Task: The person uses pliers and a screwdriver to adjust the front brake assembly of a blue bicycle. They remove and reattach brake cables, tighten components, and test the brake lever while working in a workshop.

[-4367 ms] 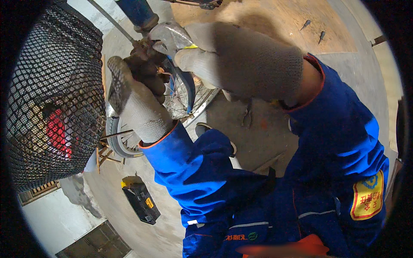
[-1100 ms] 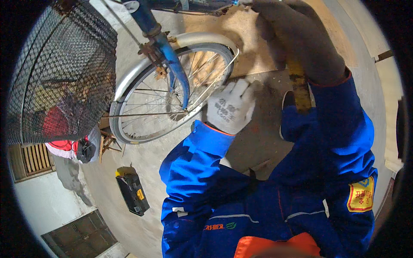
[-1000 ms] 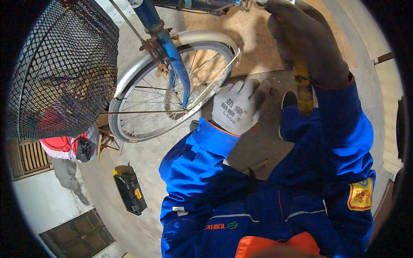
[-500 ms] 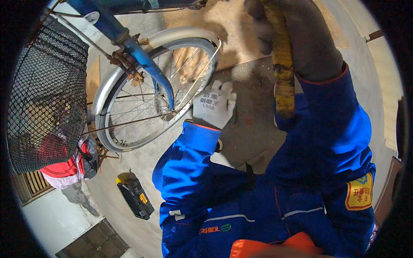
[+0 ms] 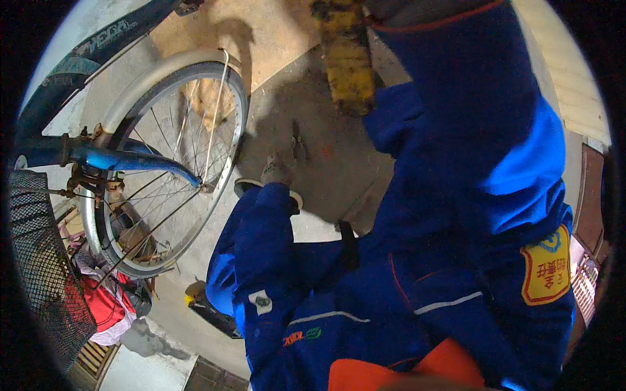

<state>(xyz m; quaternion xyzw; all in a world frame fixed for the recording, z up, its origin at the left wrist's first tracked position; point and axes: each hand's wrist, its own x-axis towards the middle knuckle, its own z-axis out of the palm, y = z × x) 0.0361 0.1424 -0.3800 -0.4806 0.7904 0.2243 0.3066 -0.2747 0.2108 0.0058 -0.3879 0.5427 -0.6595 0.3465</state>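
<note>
Right hand (image 5: pixel 416 12) has slipped mostly off-frame; left hand (image 5: pixel 274 171) near wheel (image 5: pixel 243 104); fingers, we cannot tell. Mesh basket (image 5: pixel 45 254): contents indistinct.

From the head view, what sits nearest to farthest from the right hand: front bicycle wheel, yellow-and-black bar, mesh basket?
1. Yellow-and-black bar: just left of the right hand.
2. Front bicycle wheel: farther left, lower.
3. Mesh basket: far left.

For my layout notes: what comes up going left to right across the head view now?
Black mesh basket, bicycle front wheel, gloved left hand, dark tool on the floor, worn yellow bar, gloved right hand at the top edge, yellow sleeve patch.
</note>
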